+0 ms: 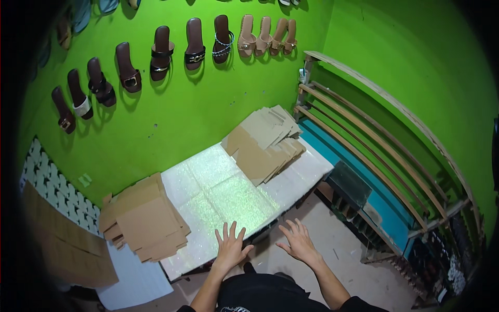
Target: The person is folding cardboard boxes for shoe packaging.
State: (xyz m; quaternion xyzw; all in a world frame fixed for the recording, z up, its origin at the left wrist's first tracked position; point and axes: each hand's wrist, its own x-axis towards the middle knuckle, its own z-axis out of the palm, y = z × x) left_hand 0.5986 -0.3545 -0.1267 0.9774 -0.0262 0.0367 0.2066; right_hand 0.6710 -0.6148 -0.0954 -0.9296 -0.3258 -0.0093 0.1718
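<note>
My left hand (231, 248) is open with its fingers spread, above the front edge of a table covered in shiny, pearly white sheeting (208, 182). Nothing is in it. My right hand (300, 243) is also open and bare, a little to the right, over the floor just off the table's edge. On the left part of the table lies a stack of flat brown cardboard pieces (148, 218). Toward the back right is another pile of flat cardboard (265, 143), its pieces fanned unevenly. Both hands are apart from the cardboard.
Sandals (161, 52) hang in a row on the green wall (192, 114). On the right stands a wooden slatted rack (374, 140) above a teal surface (384, 208). Large cardboard sheets (67, 234) and a white sheet (132, 281) are at the left. Pale floor (338, 249) shows between table and rack.
</note>
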